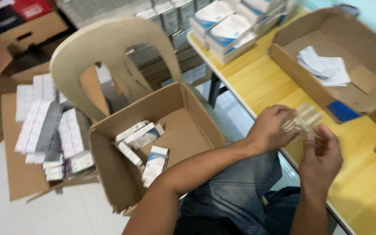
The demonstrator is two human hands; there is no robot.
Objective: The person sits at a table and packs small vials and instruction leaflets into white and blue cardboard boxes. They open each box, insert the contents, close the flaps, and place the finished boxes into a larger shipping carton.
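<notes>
Both hands are raised over the near edge of the yellow wooden surface (257, 82), and between them sits a small pale, translucent strip-like packet (303, 119), blurred by motion so that its exact make cannot be told. Its long axis runs roughly from lower left to upper right, the upper end pointing away from the person toward the open brown cardboard box (292, 69) that lies on the surface. The left hand (271, 128) is closed around the packet's lower left end, fingers curled over it and the back of the hand facing the camera; the right hand (323, 159) comes up from below, its thumb and fingertips pinching the packet's lower right edge. The packet thus lies above the right hand and just to the right of the left one, touching both. The parts of it under the fingers are hidden. Inside the box on the surface lie white folded paper leaflets (325, 67), and a blue flat piece (342, 112) shows at its near corner. To the person's left, below the surface, a second open cardboard carton (109, 174) holds several small white-and-blue boxes (155, 163), and behind it stands a beige plastic chair (109, 48).
</notes>
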